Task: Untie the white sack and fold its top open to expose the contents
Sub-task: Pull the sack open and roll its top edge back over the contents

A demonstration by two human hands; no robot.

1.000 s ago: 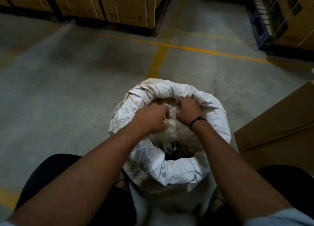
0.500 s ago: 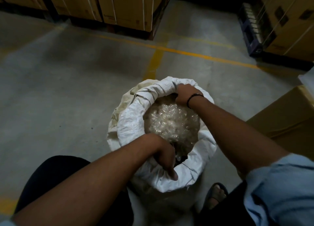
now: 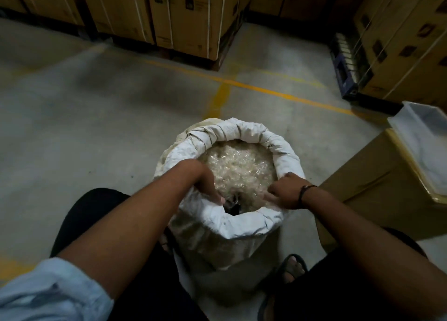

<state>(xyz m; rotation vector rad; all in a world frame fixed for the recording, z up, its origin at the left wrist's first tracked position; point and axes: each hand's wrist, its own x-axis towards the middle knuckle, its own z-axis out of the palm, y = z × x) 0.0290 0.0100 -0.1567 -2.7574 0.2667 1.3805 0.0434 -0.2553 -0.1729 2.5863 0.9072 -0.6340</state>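
A white woven sack (image 3: 244,226) stands upright on the floor between my knees, its top rolled outward into a thick rim. Inside lies a heap of small clear shiny pieces (image 3: 239,168) in a clear liner, fully in sight. My left hand (image 3: 209,186) grips the rim at the near left, fingers curled inside the mouth. My right hand (image 3: 286,191), with a dark band at the wrist, grips the rim at the near right, fingers reaching inward over the liner.
Bare concrete floor with yellow painted lines (image 3: 251,86) lies ahead. Strapped cardboard cartons (image 3: 183,16) line the back, with more cartons (image 3: 406,35) on a blue pallet at back right. A brown box (image 3: 377,195) with a white tray (image 3: 425,137) on it stands close to the right.
Both hands left the middle of the mouth; the right went to the far rim, then came to the near right. The left moved to the near left. The contents now show.
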